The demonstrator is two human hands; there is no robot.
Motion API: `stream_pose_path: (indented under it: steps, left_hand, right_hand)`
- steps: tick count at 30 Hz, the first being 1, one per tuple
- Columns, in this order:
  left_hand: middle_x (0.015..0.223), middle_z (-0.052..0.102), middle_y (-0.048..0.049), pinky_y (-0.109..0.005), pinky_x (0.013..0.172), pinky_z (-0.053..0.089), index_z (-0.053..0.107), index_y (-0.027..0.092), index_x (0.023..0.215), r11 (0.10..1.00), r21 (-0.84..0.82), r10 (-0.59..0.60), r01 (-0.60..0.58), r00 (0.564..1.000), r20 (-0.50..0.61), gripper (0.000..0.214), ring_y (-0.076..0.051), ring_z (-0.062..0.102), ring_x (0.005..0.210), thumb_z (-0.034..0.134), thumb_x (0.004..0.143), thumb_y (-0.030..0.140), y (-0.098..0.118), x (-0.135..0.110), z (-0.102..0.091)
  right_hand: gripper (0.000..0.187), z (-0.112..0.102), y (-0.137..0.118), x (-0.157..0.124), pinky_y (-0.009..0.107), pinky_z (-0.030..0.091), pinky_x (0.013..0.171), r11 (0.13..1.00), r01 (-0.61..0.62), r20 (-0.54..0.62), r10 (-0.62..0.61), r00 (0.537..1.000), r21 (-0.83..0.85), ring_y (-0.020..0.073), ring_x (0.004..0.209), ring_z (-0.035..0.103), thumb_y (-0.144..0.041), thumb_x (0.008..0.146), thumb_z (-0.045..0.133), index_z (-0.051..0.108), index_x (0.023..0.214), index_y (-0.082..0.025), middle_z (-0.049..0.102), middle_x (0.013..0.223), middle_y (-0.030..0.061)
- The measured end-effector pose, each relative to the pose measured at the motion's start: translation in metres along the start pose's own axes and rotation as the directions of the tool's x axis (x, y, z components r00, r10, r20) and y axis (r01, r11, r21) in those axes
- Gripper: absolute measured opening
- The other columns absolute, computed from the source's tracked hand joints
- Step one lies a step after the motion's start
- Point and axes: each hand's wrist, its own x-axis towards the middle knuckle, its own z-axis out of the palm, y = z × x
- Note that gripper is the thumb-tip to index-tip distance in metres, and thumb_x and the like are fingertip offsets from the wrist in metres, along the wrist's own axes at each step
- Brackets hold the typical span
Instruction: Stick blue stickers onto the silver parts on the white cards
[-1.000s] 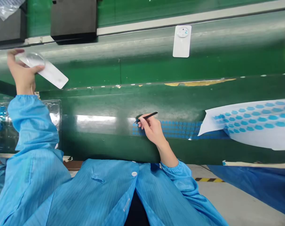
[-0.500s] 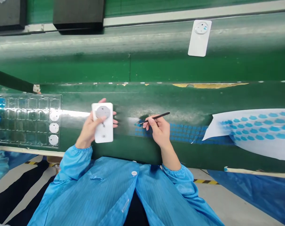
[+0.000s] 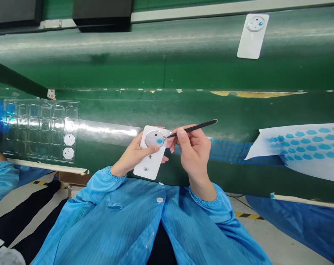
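A white rectangular panel (image 3: pixel 142 167) with a grey round disc at its upper end is gripped by my left hand (image 3: pixel 132 152), thumb on top and fingers beneath. My right hand (image 3: pixel 193 151) pinches black tweezers (image 3: pixel 201 125), whose tips reach the disc. At those tips a small blue round sticker (image 3: pixel 159 141) lies against the disc. Whether the tips still grip it I cannot tell. Rows of blue stickers on a strip (image 3: pixel 230 150) run along the table to the right of my right hand.
At left stands a clear plastic tray (image 3: pixel 41 147) with several white discs (image 3: pixel 69 140). A second white panel (image 3: pixel 251 40) lies on the belt's far side. White backing paper (image 3: pixel 318 162) with blue dots lies right. Black boxes (image 3: pixel 102 14) stand at the back; another person's sleeve (image 3: pixel 4 180) shows left.
My left hand has brought the panel rightward and tilted it. The tweezers have come from the sticker strip to the disc, where a blue sticker now shows. The whole view has shifted slightly.
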Motion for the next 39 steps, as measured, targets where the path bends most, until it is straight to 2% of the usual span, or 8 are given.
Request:
stream_pose_path:
  steps: [16, 27, 32, 39]
  left_hand:
    - [0.117, 0.080, -0.0109, -0.038, 0.073, 0.073, 0.064, 0.025, 0.150, 0.998, 0.057, 0.021, -0.021, 1.000, -0.007, 0.062, -0.030, 0.086, 0.084, 0.089, 0.093, 0.034, 0.001, -0.010, 0.006]
    - [0.113, 0.081, -0.0110, -0.041, 0.074, 0.072, 0.062, 0.024, 0.148, 0.998, 0.065, -0.001, 0.003, 0.999, -0.037, 0.066, -0.031, 0.085, 0.083, 0.091, 0.090, 0.037, 0.000, -0.011, 0.010]
    - [0.114, 0.081, -0.0101, -0.039, 0.073, 0.072, 0.061, 0.024, 0.148, 0.998, 0.062, 0.007, -0.004, 0.999, -0.048, 0.066, -0.029, 0.085, 0.082, 0.091, 0.091, 0.036, 0.000, -0.011, 0.012]
    - [0.108, 0.081, -0.0088, -0.043, 0.076, 0.074, 0.071, 0.018, 0.124, 0.992, 0.126, 0.028, -0.010, 0.990, -0.142, 0.048, -0.028, 0.083, 0.084, 0.092, 0.089, 0.044, 0.001, -0.010, 0.011]
  right_hand:
    - [0.036, -0.006, -0.004, -0.005, 0.026, 0.059, 0.048, 0.996, 0.010, 0.054, -0.006, 0.999, -0.087, 0.0157, 0.060, 0.070, -0.061, 0.106, 0.073, 0.067, 0.099, -0.026, 0.069, 0.071, -0.0015]
    - [0.035, -0.006, -0.004, -0.005, 0.026, 0.057, 0.046, 0.998, 0.014, 0.039, -0.012, 0.999, -0.061, 0.0152, 0.058, 0.068, -0.060, 0.103, 0.077, 0.070, 0.097, -0.026, 0.070, 0.071, -0.0013]
    - [0.035, -0.006, -0.002, -0.005, 0.026, 0.058, 0.046, 0.998, 0.013, 0.041, -0.011, 0.999, -0.057, 0.0155, 0.058, 0.069, -0.059, 0.104, 0.076, 0.069, 0.098, -0.026, 0.071, 0.071, -0.0016]
    - [0.032, -0.005, 0.000, -0.009, 0.028, 0.060, 0.049, 0.995, 0.020, 0.050, -0.015, 0.999, -0.100, 0.0164, 0.060, 0.070, -0.057, 0.107, 0.072, 0.068, 0.100, -0.027, 0.073, 0.074, -0.0009]
